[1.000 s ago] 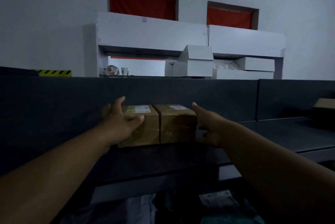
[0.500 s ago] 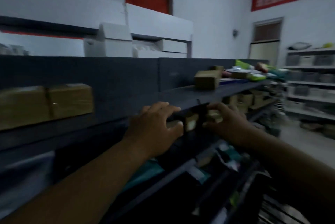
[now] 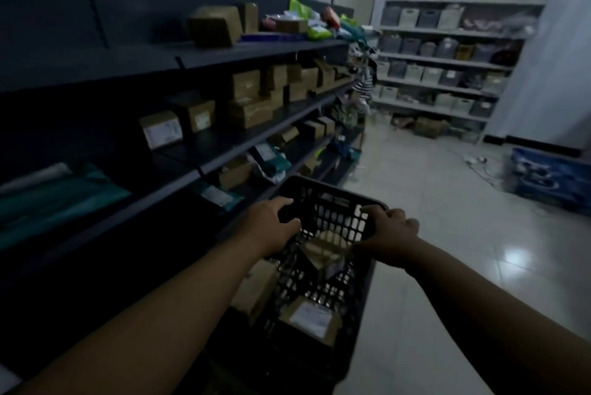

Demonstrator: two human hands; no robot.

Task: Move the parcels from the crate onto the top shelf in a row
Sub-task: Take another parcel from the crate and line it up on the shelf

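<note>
A black mesh crate [image 3: 332,191] stands on the floor beside the dark shelf unit. It holds several brown cardboard parcels: one tilted in the middle [image 3: 323,250], one with a white label lower down [image 3: 310,319], and one at the left [image 3: 259,286]. My left hand [image 3: 271,225] hovers over the crate's left side, fingers curled and apart, holding nothing. My right hand [image 3: 390,234] is at the crate's right rim, fingers spread, just above the tilted parcel. The top shelf [image 3: 224,52] runs along the upper left, with a brown box [image 3: 214,25] on it.
The lower shelves [image 3: 256,126] carry many brown boxes and teal mail bags. Bright packets lie at the top shelf's far end. A white rack of bins [image 3: 441,62] lines the back wall. A blue crate [image 3: 550,177] sits on the tiled floor at right.
My hands have left the two parcels on the top shelf. The view swung right and down, and both hands dropped to the black crate.
</note>
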